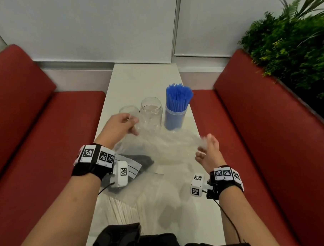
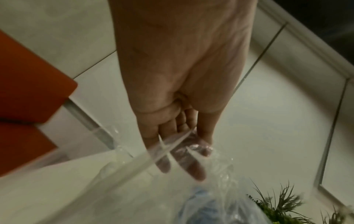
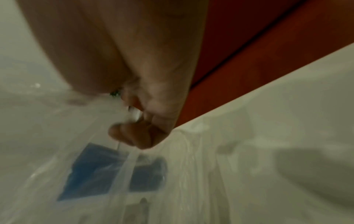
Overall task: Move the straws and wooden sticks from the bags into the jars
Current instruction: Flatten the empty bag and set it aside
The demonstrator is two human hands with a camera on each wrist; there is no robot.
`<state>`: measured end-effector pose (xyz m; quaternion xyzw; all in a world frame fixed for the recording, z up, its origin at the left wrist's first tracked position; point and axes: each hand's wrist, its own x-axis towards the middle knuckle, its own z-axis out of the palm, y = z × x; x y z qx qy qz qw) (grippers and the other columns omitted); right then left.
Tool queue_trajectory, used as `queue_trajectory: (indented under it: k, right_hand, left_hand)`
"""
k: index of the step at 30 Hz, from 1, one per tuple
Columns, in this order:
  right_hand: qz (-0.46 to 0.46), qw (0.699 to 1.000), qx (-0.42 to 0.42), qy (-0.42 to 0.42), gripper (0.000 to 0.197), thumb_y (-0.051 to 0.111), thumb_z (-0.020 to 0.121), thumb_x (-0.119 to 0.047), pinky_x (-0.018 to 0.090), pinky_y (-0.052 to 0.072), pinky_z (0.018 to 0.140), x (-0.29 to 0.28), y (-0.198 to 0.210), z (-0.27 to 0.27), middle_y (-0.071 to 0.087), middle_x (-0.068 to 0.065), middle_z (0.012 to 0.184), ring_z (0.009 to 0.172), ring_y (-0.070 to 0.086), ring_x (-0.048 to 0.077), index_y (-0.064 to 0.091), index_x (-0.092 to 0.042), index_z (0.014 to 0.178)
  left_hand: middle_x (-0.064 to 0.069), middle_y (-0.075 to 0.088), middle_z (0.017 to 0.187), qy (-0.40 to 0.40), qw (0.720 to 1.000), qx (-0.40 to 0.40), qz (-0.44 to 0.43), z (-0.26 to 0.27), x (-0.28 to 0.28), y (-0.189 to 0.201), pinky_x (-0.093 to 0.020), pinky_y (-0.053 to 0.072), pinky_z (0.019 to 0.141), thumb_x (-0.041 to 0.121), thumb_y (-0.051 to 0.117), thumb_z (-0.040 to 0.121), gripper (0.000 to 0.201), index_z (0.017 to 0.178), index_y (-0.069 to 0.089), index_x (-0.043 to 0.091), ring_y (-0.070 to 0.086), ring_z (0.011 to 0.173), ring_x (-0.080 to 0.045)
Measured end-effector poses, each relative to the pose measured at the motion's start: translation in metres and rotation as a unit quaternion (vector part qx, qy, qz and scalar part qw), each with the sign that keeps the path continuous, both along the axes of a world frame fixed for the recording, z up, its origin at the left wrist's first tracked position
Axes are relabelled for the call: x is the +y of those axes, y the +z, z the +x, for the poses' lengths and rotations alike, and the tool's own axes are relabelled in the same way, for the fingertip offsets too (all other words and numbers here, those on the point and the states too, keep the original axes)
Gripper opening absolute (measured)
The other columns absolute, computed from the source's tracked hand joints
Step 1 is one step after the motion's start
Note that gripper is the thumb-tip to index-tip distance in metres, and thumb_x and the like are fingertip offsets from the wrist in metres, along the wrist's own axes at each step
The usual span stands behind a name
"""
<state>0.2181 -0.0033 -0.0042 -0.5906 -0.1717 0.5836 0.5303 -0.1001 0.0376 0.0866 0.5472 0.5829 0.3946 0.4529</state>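
Both hands [image 1: 120, 124] [image 1: 208, 152] are pinching a clear bag [image 1: 167, 145]; if tugged toward 12 o'clock, the jars [image 1: 151, 114] may be toppled.

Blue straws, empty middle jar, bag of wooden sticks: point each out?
Blue straws [image 1: 177, 98]: head view, middle of the upright bundle.
Middle jar [image 1: 151, 114]: head view, its clear wall below the rim.
Bag of wooden sticks [image 1: 124, 210]: head view, on the pale sticks inside.

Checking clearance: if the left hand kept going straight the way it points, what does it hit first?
Probably the nearest empty glass jar, directly beyond the left hand, which pinches the clear plastic bag. Depth between fingers and jar is unclear.
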Motion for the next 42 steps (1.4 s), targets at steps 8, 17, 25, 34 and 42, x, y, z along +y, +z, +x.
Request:
queue_trajectory:
  k: [8, 17, 25, 34, 42]
  right_hand:
    - [0.158, 0.964, -0.200, 0.077, 0.012, 0.075, 0.086, -0.034, 0.026, 0.047, 0.065, 0.016, 0.020, 0.007, 0.058, -0.010, 0.072, 0.070, 0.053, 0.008, 0.072, -0.023, 0.088]
    - [0.026, 0.956, -0.280, -0.078, 0.015, 0.061, 0.095, -0.016, 0.039, 0.048, 0.088, 0.019, 0.020, 0.016, 0.059, 0.014, 0.119, 0.104, 0.058, 0.032, 0.054, -0.015, 0.109]
    - [0.356, 0.846, -0.281, 0.280, 0.037, 0.079, 0.084, -0.033, 0.030, 0.053, 0.098, 0.029, 0.147, -0.059, 0.073, -0.006, 0.116, 0.110, 0.067, 0.011, 0.070, -0.025, 0.119]
    - [0.390, 0.881, -0.267, 0.023, 0.012, 0.067, 0.095, -0.011, 0.014, 0.043, 0.054, 0.033, 0.171, -0.028, 0.064, -0.014, 0.062, 0.055, 0.051, -0.002, 0.074, -0.019, 0.091]
    - [0.322, 0.898, -0.300, -0.015, 0.012, 0.062, 0.099, -0.016, 0.019, 0.043, 0.062, 0.027, 0.150, -0.002, 0.061, -0.007, 0.070, 0.062, 0.048, 0.001, 0.073, -0.014, 0.094]
  left_hand:
    - [0.004, 0.058, 0.059, 0.003, 0.995, -0.039, 0.096, 0.000, 0.010, 0.019, -0.024, 0.060, 0.067, 0.040, 0.050, 0.107, 0.035, 0.092, 0.077, 0.024, 0.065, 0.060, -0.017]
    - [-0.001, 0.068, 0.060, 0.144, 0.971, -0.096, 0.164, -0.037, 0.007, 0.045, -0.022, 0.048, 0.045, 0.046, 0.056, 0.103, 0.033, 0.086, 0.072, 0.023, 0.062, 0.046, -0.013]
    - [-0.011, 0.074, 0.088, -0.213, 0.968, 0.063, 0.116, 0.047, -0.017, 0.095, -0.032, 0.055, 0.056, 0.019, 0.058, 0.104, 0.018, 0.115, 0.071, 0.012, 0.070, 0.066, -0.025]
    - [-0.006, 0.078, 0.088, -0.141, 0.967, 0.180, 0.108, 0.013, -0.021, 0.100, -0.028, 0.058, 0.081, -0.008, 0.054, 0.088, 0.030, 0.099, 0.075, 0.010, 0.076, 0.083, -0.022]
    - [0.008, 0.078, 0.085, -0.056, 0.965, 0.169, 0.190, -0.012, -0.018, 0.084, -0.013, 0.052, 0.085, 0.024, 0.077, 0.091, 0.006, 0.095, 0.082, 0.021, 0.073, 0.082, -0.006]
